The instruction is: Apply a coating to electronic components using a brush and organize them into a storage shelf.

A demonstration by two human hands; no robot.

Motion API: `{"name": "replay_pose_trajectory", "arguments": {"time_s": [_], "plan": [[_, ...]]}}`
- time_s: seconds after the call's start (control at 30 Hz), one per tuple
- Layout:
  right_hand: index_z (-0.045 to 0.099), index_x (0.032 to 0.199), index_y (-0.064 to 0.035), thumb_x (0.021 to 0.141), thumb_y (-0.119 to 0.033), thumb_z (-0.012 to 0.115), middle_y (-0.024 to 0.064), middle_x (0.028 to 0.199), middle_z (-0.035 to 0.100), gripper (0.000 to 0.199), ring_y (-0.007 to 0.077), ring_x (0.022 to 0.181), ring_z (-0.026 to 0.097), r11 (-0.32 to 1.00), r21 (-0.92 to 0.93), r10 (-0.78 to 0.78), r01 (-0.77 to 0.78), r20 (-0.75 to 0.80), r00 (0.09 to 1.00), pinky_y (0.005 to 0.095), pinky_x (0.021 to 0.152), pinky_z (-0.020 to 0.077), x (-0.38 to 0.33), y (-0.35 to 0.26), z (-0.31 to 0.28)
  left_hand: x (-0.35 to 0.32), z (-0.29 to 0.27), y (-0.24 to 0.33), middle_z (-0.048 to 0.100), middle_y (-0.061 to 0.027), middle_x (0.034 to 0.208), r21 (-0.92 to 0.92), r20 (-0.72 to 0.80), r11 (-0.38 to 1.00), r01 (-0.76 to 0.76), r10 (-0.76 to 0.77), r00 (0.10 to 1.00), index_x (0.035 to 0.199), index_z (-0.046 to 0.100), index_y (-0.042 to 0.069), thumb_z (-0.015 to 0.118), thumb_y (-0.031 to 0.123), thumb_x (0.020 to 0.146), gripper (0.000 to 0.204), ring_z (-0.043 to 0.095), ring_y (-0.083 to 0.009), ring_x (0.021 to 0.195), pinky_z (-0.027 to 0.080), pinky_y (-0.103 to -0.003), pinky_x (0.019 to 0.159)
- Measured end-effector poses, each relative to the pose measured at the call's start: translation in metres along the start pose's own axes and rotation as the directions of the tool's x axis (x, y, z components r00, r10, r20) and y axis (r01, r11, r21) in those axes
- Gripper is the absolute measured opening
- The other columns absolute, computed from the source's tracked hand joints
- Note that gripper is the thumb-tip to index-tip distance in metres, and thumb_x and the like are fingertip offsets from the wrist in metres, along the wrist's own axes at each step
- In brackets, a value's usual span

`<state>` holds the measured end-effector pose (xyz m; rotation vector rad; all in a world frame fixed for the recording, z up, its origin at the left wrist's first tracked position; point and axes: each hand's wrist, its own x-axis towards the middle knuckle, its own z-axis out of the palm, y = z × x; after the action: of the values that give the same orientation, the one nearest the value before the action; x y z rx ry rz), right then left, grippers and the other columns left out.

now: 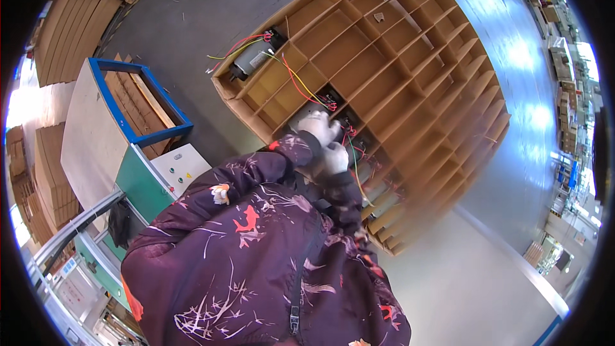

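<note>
White gloves cover both of my hands, which are close together over the near side of a large cardboard box with dividers [359, 57]. My left hand [319, 127] is curled beside a motor's black end with red wires [330, 97]. Just below it, my right hand [336, 159] is closed too, next to more motors and wires [354, 144]. The gloves hide whatever the fingers grip. In a compartment at the box's left end lies a grey cylindrical motor [252, 61] with a black end. Red and yellow leads [296, 77] trail across the dividers.
Left of me stands a green and white machine [144, 176] with a blue-framed opening [138, 138] holding cardboard. Flat cardboard stacks [70, 32] rise at the far left. A metal rail [70, 224] runs at the lower left. Shiny grey floor [506, 45] lies beyond the box.
</note>
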<state>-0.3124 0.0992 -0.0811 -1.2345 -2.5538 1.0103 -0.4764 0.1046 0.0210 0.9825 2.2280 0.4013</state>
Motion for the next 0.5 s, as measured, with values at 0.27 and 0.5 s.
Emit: {"name": "replay_pose_trajectory", "arguments": {"time_s": [0.27,0.5], "plan": [[0.065,0.106,0.0052,0.091,-0.01,0.056,0.0066,0.089,0.068,0.023,0.0144,0.08,0.065,0.695,0.639,0.075,-0.329,0.39,0.918,0.028,0.072,0.0514,-0.03,-0.111,-0.193,-0.018,0.067,0.0,0.069,-0.0204,0.102,-0.012,0.306,0.999,0.038,-0.032,0.952,0.101,0.071,0.004,0.064,0.032,0.082,0.034,0.066,-0.0364,0.099,0.052,-0.045,0.086],[0.058,0.118,-0.0015,0.076,-0.006,0.062,0.0197,0.116,0.061,0.043,0.0353,0.114,0.056,0.81,-0.126,-0.57,0.573,0.056,0.819,0.0448,0.101,0.0425,0.022,-0.047,-0.124,-0.064,0.101,-0.066,0.069,-0.0207,0.094,-0.313,0.113,0.919,0.239,-0.213,0.97,0.095,0.071,0.006,0.062,0.033,0.085,0.03,0.066,-0.0366,0.091,0.051,-0.045,0.083]]}}
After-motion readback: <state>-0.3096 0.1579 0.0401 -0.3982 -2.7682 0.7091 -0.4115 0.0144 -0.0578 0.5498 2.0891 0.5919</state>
